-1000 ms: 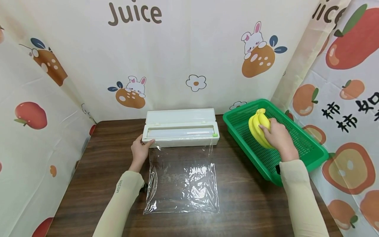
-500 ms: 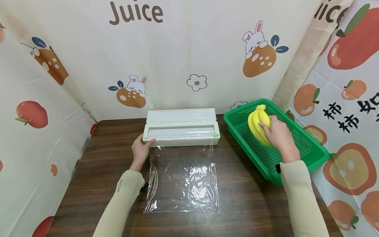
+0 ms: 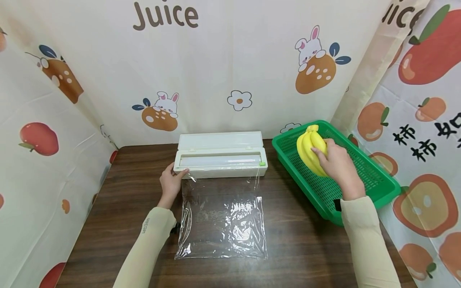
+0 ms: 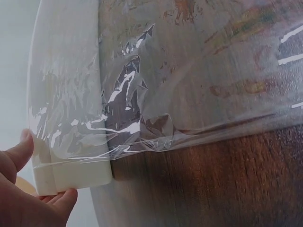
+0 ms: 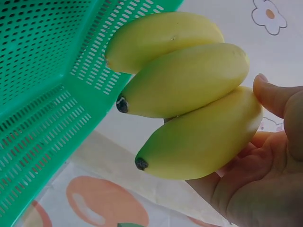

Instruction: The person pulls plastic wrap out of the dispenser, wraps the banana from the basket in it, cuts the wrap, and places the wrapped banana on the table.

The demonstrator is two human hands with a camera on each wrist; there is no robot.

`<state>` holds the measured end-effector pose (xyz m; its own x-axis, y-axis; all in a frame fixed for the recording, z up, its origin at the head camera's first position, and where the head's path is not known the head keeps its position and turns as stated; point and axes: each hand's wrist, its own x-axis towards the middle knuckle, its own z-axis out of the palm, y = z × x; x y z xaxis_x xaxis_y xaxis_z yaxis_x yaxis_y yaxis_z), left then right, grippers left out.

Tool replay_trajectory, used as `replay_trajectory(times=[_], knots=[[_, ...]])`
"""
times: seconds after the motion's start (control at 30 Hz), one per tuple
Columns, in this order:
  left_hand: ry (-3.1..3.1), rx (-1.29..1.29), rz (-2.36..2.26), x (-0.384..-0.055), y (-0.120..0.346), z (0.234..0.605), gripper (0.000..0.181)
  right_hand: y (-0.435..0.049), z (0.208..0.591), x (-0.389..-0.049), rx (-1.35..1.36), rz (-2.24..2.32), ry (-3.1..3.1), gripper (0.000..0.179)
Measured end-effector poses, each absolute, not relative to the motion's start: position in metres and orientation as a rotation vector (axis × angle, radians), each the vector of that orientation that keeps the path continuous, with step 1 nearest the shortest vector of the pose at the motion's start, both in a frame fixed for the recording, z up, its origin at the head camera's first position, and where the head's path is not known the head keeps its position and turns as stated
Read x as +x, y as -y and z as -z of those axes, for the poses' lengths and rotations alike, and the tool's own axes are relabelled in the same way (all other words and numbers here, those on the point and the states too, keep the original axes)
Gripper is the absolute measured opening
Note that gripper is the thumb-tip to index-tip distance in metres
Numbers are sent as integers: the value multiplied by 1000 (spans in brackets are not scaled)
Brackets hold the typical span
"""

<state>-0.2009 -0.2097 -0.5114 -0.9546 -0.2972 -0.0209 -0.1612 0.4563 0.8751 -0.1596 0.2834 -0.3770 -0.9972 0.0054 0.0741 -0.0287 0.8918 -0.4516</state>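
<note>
A bunch of yellow bananas is gripped by my right hand over the green basket. In the right wrist view the bananas show greenish, dark-tipped ends, and the thumb presses one side while the fingers curl beneath. My left hand holds the left end of a white cling wrap box, thumb on the front and fingers at the end. Its lid stands raised, with a roll inside. From the box, clear plastic film stretches toward me over the table.
The dark wooden table carries everything. A printed curtain closes off the back, and similar cloth hangs along the right side. A small green slider sits at the box's right end.
My right hand has raised the bananas slightly and shifted them a little to the left above the basket. The left hand, box and film stay in place.
</note>
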Motion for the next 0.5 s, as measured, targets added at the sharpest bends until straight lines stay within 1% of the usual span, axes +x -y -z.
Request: replay_trajectory(times=[0.17,0.5], knots=[[2523,412,1589,-200,211,512,61,-276,373,-156,45,-740,2973,65],[2542,392,1583,-199,212,512,62,-261,370,-151,113,-755,2966,61]])
